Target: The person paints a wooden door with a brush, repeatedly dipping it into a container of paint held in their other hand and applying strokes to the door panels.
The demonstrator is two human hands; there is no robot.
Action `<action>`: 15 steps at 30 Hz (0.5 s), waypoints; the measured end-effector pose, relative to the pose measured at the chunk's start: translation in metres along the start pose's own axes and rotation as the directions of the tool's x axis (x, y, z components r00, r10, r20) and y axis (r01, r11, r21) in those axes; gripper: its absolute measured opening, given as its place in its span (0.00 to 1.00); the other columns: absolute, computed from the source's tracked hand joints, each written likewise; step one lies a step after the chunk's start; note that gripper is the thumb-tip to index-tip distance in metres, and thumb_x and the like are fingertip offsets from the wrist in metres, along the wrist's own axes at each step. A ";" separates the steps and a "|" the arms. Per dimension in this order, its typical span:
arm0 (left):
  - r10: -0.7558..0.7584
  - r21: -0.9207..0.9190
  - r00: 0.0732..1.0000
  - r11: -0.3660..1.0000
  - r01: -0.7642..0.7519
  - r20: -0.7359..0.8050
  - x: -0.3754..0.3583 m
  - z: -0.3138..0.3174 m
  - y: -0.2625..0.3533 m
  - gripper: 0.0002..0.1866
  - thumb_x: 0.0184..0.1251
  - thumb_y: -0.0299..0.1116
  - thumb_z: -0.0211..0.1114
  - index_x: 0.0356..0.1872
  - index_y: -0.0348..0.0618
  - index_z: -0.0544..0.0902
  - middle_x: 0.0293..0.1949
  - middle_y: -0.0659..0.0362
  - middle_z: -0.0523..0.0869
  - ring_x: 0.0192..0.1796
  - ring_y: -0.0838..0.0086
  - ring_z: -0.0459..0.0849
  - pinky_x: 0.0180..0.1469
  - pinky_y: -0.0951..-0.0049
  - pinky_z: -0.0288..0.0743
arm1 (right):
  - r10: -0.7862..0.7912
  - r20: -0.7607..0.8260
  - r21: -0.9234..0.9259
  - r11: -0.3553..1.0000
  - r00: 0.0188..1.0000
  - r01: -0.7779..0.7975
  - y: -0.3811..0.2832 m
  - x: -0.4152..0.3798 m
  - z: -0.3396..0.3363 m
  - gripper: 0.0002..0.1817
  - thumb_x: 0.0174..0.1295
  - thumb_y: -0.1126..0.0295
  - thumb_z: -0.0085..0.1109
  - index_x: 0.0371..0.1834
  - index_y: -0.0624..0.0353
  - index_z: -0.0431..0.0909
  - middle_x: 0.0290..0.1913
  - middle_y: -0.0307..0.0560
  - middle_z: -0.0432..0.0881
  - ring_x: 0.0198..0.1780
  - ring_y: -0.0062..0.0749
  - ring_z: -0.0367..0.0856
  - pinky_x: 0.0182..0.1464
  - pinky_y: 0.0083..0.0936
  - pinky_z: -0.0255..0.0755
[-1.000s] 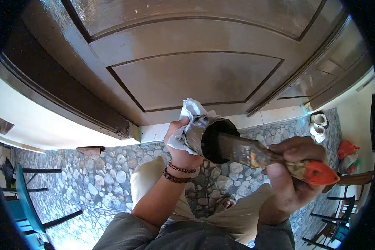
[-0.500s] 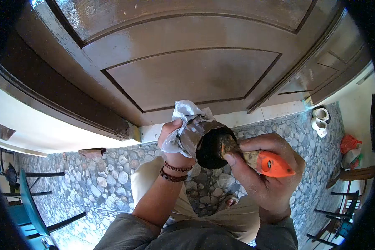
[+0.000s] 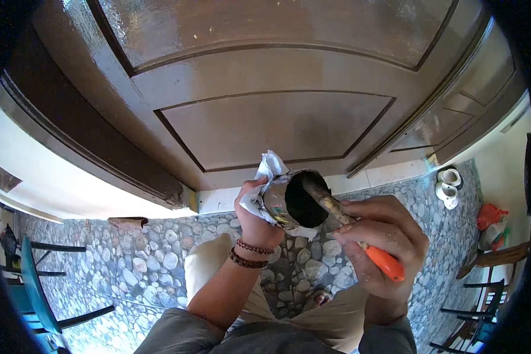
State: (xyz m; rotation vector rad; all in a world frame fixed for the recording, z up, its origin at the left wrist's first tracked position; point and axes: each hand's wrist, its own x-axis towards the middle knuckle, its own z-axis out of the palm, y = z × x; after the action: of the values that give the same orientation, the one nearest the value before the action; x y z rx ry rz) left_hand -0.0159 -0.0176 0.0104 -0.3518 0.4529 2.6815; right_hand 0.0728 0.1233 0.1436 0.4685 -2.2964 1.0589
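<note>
Left hand (image 3: pixel 255 213) was raised in front of the door (image 3: pixel 277 124), grip closed around the paper-wrapped tin (image 3: pixel 289 200) tilted mouth toward the camera, while right hand (image 3: pixel 383 248) gripped the orange-handled brush (image 3: pixel 360 236), bristle end inside the tin.

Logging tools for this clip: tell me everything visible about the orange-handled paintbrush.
The orange-handled paintbrush has a bright orange plastic-looking grip end and a paint-crusted, brownish shaft. It lies tilted, head up-left, handle down-right. Its bristle end is sunk inside the dark mouth of the round paint-smeared can, so the bristles are hidden. The right hand grips it around the middle. The left hand holds the can with crumpled white paper wrapped behind it.
</note>
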 end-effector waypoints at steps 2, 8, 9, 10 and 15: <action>-0.027 0.013 0.999 1.000 0.027 0.020 -0.003 0.004 0.001 0.18 0.59 0.45 0.51 0.40 0.42 0.79 0.37 0.57 0.84 0.40 0.66 0.82 0.45 0.66 0.77 | -0.031 0.020 -0.021 0.999 0.999 0.031 0.004 -0.001 0.000 0.17 0.38 0.80 0.66 0.36 0.55 0.80 0.38 0.49 0.81 0.39 0.40 0.81 0.39 0.31 0.76; -0.037 -0.014 0.999 0.999 0.038 0.029 -0.005 0.006 0.002 0.20 0.60 0.46 0.50 0.42 0.42 0.79 0.39 0.57 0.84 0.42 0.66 0.83 0.47 0.65 0.77 | -0.120 0.012 -0.062 0.991 0.993 0.121 0.010 -0.003 0.006 0.23 0.33 0.79 0.64 0.40 0.52 0.82 0.41 0.49 0.81 0.38 0.45 0.81 0.39 0.33 0.76; -0.035 -0.015 0.999 0.999 0.036 0.031 -0.005 0.006 0.002 0.20 0.60 0.46 0.50 0.42 0.42 0.79 0.39 0.57 0.84 0.42 0.66 0.83 0.47 0.65 0.77 | -0.125 -0.005 -0.067 0.990 0.992 0.125 0.010 -0.004 0.007 0.23 0.33 0.79 0.64 0.40 0.53 0.82 0.40 0.49 0.81 0.39 0.45 0.81 0.39 0.33 0.76; -0.033 -0.018 0.999 0.999 0.034 0.030 -0.006 0.006 0.003 0.20 0.60 0.46 0.50 0.42 0.42 0.79 0.39 0.57 0.84 0.42 0.65 0.83 0.47 0.64 0.77 | -0.128 -0.004 -0.067 0.990 0.992 0.127 0.010 -0.004 0.005 0.23 0.33 0.79 0.64 0.40 0.53 0.82 0.40 0.49 0.81 0.39 0.45 0.81 0.39 0.33 0.76; 0.046 0.007 0.999 0.999 -0.046 -0.023 0.000 -0.004 0.003 0.20 0.60 0.46 0.49 0.42 0.43 0.79 0.39 0.57 0.84 0.42 0.64 0.82 0.47 0.64 0.77 | 0.001 -0.188 0.057 0.998 0.982 0.010 0.003 -0.003 0.006 0.16 0.39 0.82 0.68 0.35 0.58 0.80 0.36 0.51 0.83 0.37 0.40 0.83 0.40 0.28 0.77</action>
State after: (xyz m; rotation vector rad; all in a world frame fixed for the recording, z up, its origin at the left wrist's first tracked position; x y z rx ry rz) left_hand -0.0160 -0.0215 0.0076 -0.3752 0.4813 2.7223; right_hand 0.0714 0.1205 0.1372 0.3785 -2.1026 1.1205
